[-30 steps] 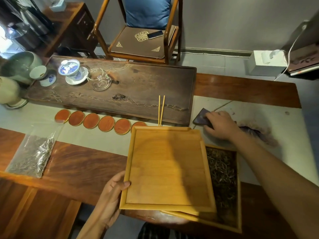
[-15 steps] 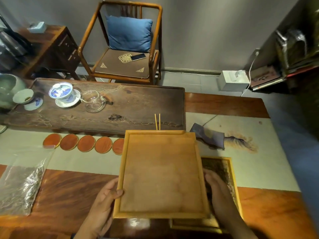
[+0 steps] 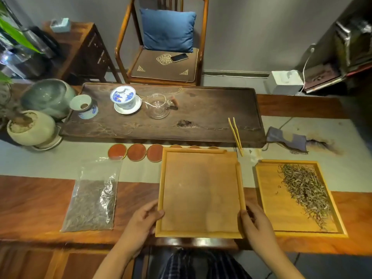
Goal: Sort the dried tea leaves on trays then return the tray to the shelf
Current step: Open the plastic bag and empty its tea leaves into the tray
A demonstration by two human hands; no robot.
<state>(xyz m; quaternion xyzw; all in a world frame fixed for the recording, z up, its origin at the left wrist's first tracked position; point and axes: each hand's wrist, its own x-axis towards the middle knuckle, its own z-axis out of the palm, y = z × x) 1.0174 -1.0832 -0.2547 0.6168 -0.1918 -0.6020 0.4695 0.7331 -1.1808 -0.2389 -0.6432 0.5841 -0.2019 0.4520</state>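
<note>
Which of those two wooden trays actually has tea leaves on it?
The right-hand tray, lying untouched on the table, holds the loose tea leaves. The middle tray, gripped by the left hand and right hand, is bare.

Head camera looks steeply down, close over the table (image 3: pixel 30 198).

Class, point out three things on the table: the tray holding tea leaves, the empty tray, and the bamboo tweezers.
tray holding tea leaves (image 3: pixel 271 198): head view, bare left part of its floor.
empty tray (image 3: pixel 201 190): head view, middle of its floor.
bamboo tweezers (image 3: pixel 235 133): head view, middle of the two prongs.
</note>
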